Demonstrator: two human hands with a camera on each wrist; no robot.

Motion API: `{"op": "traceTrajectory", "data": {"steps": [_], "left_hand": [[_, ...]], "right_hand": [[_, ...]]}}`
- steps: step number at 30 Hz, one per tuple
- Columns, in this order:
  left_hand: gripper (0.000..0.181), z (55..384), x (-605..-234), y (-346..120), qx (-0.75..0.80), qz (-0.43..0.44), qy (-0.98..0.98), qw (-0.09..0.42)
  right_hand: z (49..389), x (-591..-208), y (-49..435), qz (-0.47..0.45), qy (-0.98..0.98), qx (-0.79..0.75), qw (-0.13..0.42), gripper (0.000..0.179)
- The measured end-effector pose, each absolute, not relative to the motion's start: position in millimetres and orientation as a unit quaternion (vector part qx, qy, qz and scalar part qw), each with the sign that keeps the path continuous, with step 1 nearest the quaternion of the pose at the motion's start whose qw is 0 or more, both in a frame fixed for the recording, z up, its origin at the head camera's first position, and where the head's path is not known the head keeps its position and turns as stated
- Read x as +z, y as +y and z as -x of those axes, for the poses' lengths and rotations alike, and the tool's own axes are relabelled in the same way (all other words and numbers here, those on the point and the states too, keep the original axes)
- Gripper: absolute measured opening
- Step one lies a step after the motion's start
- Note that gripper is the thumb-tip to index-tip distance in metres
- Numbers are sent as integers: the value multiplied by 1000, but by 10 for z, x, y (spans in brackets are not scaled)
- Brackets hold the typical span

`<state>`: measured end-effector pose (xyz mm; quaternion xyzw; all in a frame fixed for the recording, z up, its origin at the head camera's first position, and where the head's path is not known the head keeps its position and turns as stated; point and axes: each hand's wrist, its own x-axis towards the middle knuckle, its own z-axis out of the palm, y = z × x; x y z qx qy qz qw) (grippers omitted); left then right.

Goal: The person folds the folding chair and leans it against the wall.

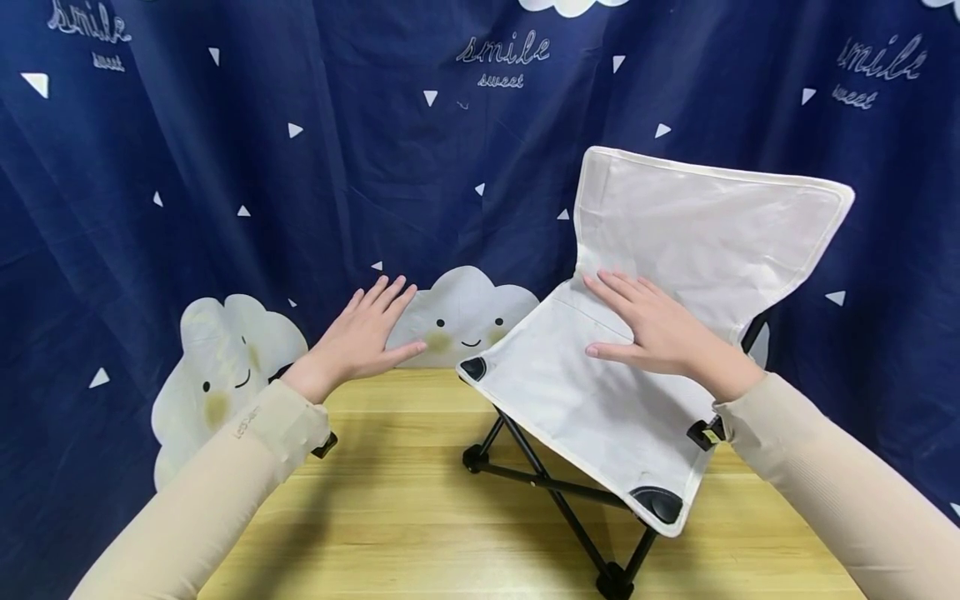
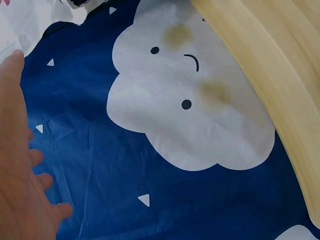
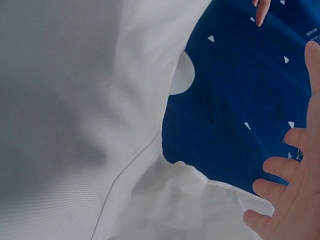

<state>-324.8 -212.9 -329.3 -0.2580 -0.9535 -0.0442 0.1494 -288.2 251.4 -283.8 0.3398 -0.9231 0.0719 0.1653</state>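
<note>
A folding chair (image 1: 555,367) with white fabric and a black frame stands unfolded on the wooden surface, right of centre. My right hand (image 1: 660,329) is held over its seat with fingers straight and spread, holding nothing. In the right wrist view the chair's fabric (image 3: 60,120) fills the left side, and the right hand (image 3: 290,185) shows a gap from it. Left of the chair, my left hand (image 1: 367,333) hovers in the air, fingers extended and thumb out, holding nothing. The left wrist view shows part of that hand (image 2: 25,165) at the left edge.
A dark blue curtain (image 1: 300,167) with white triangles, lettering and smiling clouds hangs behind the chair. The wood-grain surface (image 1: 390,500) lies below. Black chair legs (image 1: 577,525) cross beneath the seat, ending in black feet. A black strap device (image 1: 705,433) sits at the right wrist.
</note>
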Motion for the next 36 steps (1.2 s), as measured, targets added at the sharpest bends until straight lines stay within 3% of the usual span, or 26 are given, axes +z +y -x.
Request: {"op": "traceTrajectory", "data": {"steps": [23,36], "left_hand": [[93,3224,-3408,-2114,-56,331,-924,182],[88,3215,-3475,-2073,-102,380,-898,200]], "right_hand": [[2688,-2813,2561,-347,-926,81,126,90],[2566,-2833,2582,-367,-916,80,140,85]]}}
